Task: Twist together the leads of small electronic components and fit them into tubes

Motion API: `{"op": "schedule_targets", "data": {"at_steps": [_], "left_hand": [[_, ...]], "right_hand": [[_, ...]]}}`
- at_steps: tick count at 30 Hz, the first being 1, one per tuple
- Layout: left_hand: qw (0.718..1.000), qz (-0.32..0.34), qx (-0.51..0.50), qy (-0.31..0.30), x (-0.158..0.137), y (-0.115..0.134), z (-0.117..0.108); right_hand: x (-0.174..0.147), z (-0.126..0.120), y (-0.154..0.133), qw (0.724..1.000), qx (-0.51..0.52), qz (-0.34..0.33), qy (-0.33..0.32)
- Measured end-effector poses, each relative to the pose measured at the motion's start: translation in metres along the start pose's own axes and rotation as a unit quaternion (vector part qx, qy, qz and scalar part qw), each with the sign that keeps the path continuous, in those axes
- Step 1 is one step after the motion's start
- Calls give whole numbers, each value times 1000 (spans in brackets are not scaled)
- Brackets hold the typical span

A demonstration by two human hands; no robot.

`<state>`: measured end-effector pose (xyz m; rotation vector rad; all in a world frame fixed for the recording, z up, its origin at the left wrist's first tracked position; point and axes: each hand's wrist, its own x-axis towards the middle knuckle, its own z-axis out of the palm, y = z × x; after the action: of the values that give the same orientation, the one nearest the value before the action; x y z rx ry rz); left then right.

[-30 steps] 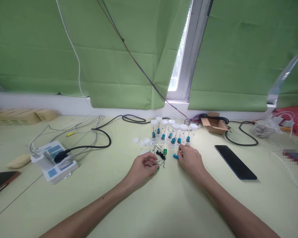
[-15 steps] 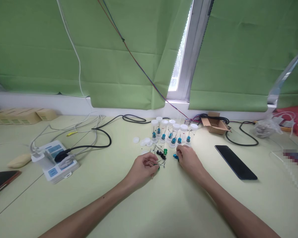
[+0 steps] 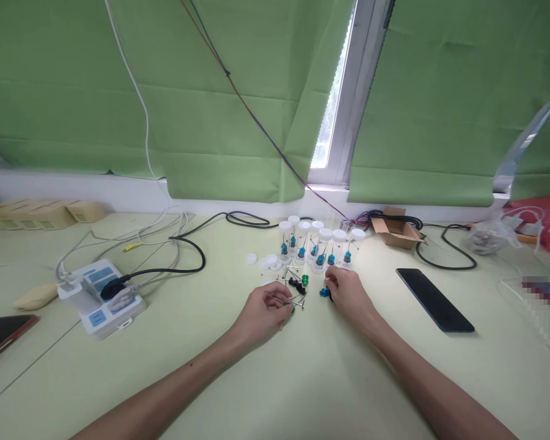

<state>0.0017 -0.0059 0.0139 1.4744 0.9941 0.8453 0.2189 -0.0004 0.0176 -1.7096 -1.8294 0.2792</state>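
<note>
My left hand [image 3: 266, 308] is closed in a pinch on a small green piece [image 3: 292, 310] that shows just past the thumb; thin metal rods lie by the fingertips. My right hand [image 3: 346, 288] is closed, its fingertips at a small blue piece [image 3: 324, 293] whose dark end is partly hidden. Between the hands are small black pieces [image 3: 297, 285], a loose green spool-like piece [image 3: 305, 280] and several thin metal rods. Behind them stand several clear tubes with white caps [image 3: 325, 234], each with a blue piece and a thin rod inside.
Loose white caps [image 3: 272, 259] lie left of the tubes. A black phone [image 3: 434, 299] rests on the right, with an open cardboard box [image 3: 397, 233] behind it. A white power strip [image 3: 101, 299] with plugs sits on the left. Cables [image 3: 201, 256] run along the back.
The blue piece at my right fingertips has turned slightly and shows more of its side. Both hands stay nearly in place.
</note>
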Motion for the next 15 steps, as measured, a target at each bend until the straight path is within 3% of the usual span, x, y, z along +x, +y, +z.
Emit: {"op": "schedule_targets", "data": {"at_steps": [9, 15], "left_hand": [[999, -12, -25, 19, -1, 3, -1], [993, -35, -104, 31, -1, 7, -3]], "right_hand": [[0, 4, 2, 997, 31, -46, 53], [-3, 5, -6, 986, 98, -103, 88]]}}
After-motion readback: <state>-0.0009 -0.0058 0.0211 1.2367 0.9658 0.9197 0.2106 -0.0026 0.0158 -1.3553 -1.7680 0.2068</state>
